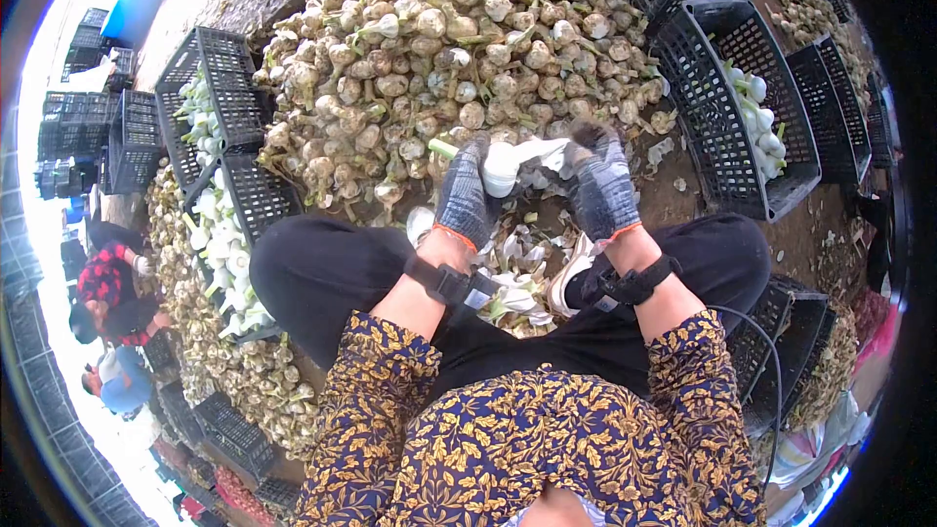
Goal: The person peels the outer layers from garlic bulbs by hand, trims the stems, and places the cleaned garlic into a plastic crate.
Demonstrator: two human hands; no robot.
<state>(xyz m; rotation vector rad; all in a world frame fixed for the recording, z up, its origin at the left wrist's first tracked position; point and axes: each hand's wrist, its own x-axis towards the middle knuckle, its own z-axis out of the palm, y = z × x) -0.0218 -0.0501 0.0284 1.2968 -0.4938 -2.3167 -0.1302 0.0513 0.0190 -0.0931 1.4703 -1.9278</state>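
My left hand (466, 187), in a grey glove with an orange cuff, is closed around a white garlic bulb (501, 168) whose cut green stem pokes out to the left. White skin (542, 150) stretches from the bulb across to my right hand (603, 185), gloved alike, its fingers closed on the far end of that skin. The exact fingertips of the right glove are blurred. Beyond both hands rises a big heap of unpeeled, soil-stained garlic (429, 49). Below them, between my legs, lie loose white peelings (517, 293).
Black crates with peeled garlic stand at the left (226, 88) and right (703, 88). More garlic (234, 361) lies along the left. Two people, one in red checks (102, 278) and one in blue (122, 381), are at far left. A cable (779, 371) hangs at the right.
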